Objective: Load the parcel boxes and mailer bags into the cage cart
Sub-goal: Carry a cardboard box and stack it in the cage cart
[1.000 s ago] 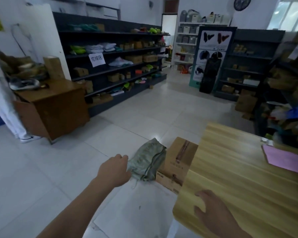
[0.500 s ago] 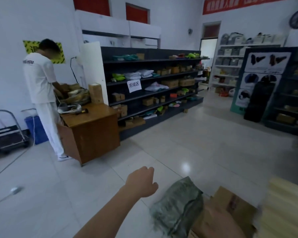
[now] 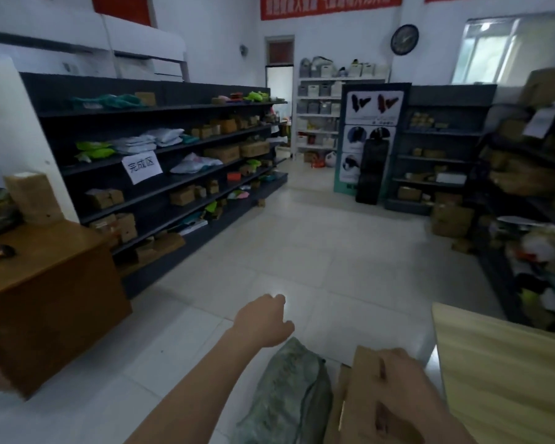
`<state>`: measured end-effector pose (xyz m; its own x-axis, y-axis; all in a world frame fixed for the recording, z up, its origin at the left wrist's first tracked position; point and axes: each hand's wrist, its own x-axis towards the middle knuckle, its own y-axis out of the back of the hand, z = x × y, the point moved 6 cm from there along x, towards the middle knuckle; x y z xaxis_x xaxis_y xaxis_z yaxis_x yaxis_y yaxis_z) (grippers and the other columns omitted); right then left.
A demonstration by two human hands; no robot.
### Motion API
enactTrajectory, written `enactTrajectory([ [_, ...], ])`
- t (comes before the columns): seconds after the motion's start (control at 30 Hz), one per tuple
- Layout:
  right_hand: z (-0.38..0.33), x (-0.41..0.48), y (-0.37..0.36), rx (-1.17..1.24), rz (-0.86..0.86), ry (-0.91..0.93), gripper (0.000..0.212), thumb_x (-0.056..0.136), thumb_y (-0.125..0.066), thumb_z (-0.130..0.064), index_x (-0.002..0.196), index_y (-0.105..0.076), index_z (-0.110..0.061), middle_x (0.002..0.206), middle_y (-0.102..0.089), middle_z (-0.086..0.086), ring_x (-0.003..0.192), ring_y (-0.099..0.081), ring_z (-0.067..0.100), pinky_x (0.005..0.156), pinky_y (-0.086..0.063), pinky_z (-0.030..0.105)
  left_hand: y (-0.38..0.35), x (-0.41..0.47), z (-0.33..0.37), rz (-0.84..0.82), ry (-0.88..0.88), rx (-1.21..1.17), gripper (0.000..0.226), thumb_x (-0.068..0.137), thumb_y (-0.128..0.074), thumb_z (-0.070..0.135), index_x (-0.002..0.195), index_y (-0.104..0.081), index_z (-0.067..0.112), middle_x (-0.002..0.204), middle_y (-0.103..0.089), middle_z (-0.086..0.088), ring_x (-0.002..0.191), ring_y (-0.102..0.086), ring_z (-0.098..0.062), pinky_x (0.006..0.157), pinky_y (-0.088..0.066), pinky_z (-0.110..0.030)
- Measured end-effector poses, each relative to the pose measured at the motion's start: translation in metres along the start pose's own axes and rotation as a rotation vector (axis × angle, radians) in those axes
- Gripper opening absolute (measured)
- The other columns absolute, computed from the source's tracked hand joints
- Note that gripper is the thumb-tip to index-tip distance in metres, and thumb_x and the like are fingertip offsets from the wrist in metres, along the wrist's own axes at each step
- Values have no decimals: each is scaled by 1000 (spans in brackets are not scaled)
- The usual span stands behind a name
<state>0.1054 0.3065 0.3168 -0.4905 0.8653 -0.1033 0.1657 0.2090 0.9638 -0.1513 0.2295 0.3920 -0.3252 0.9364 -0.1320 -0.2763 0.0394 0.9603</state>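
A grey-green mailer bag [image 3: 289, 389] lies on the tiled floor at the bottom of the head view. A brown cardboard parcel box [image 3: 361, 392] stands against its right side. My left hand [image 3: 265, 322] hovers just above and beyond the bag, its fingers loosely curled and holding nothing. My right hand [image 3: 398, 398] lies over the top of the box, blurred, so I cannot see whether its fingers grip the box. No cage cart is in view.
A light wooden table [image 3: 507, 379] stands close on the right and a brown desk [image 3: 45, 290] on the left, with a small box [image 3: 32, 197] on it. Dark shelves [image 3: 173, 174] of parcels line the left and right walls. Open tiled floor [image 3: 302, 238] lies ahead.
The view has tilted up and swung right. My right hand left the table and came onto the box. My left hand lifted away from the bag. The person in white is out of frame.
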Motion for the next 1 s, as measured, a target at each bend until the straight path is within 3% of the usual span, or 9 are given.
enactTrajectory([
  [0.13, 25, 5, 11, 38, 50, -119, 22, 78, -39, -48, 79, -50, -29, 83, -59, -2, 87, -65, 24, 73, -54, 38, -18, 48, 7, -60, -62, 16, 52, 98, -51, 43, 138, -47, 10, 132, -54, -10, 116, -55, -26, 95, -49, -38],
  [0.2, 52, 4, 2, 72, 69, -229, 31, 82, -45, -48, 102, -59, -29, 105, -64, 3, 101, -64, 25, 81, -54, 38, -33, 70, 18, -101, -98, 21, 52, 97, -52, 43, 136, -48, 10, 130, -55, -10, 114, -56, -25, 93, -50, -37],
  [0.27, 75, 3, -2, 119, 44, -340, 44, 91, -55, -39, 132, -54, -21, 130, -56, 8, 121, -56, 27, 93, -48, 35, -46, 90, 33, -143, -132, 29, 52, 97, -52, 43, 136, -49, 10, 129, -55, -10, 114, -56, -25, 92, -49, -35],
  [0.33, 92, 4, -5, 147, 27, -376, 51, 95, -56, -34, 142, -47, -17, 138, -49, 9, 127, -51, 27, 95, -43, 31, -60, 110, 50, -180, -164, 19, 52, 97, -53, 42, 138, -48, 10, 129, -55, -10, 114, -56, -25, 92, -50, -36],
  [0.43, 117, 8, -21, 181, -46, -412, 53, 94, -57, -32, 144, -45, -19, 137, -49, 7, 126, -52, 24, 95, -42, 29, -88, 133, 73, -227, -188, 3, 52, 97, -54, 43, 138, -49, 12, 126, -55, -8, 112, -57, -23, 93, -51, -37],
  [0.57, 164, 57, -72, 288, 2, -372, 57, 80, -59, -47, 131, -62, -22, 135, -56, 0, 114, -62, 14, 85, -39, 15, -157, 187, 87, -178, -197, -25, 49, 95, -52, 47, 134, -51, 18, 126, -57, -3, 113, -57, -20, 94, -50, -34],
  [0.63, 183, 85, -117, 257, -43, -327, 51, 90, -60, -40, 137, -54, -23, 140, -49, -2, 121, -55, 11, 91, -38, 15, -204, 212, 83, -216, -177, -2, 48, 96, -50, 45, 134, -50, 16, 125, -56, -4, 113, -57, -21, 93, -49, -34],
  [0.8, 217, 159, -227, 179, -49, -349, 45, 97, -50, -40, 138, -46, -23, 137, -43, 0, 124, -47, 19, 103, -44, 31, -332, 275, 97, -226, -148, -8, 40, 98, -48, 40, 126, -49, 13, 119, -55, -7, 106, -57, -24, 84, -48, -33],
  [1.0, 273, 210, -356, 23, -9, -516, 38, 100, -37, -44, 136, -42, -34, 144, -37, 7, 133, -34, 29, 108, -37, 48, -502, 332, 110, -180, -126, -42, 56, 101, -40, 38, 152, -24, 22, 149, -27, -14, 121, -51, -34, 85, -45, -35],
])
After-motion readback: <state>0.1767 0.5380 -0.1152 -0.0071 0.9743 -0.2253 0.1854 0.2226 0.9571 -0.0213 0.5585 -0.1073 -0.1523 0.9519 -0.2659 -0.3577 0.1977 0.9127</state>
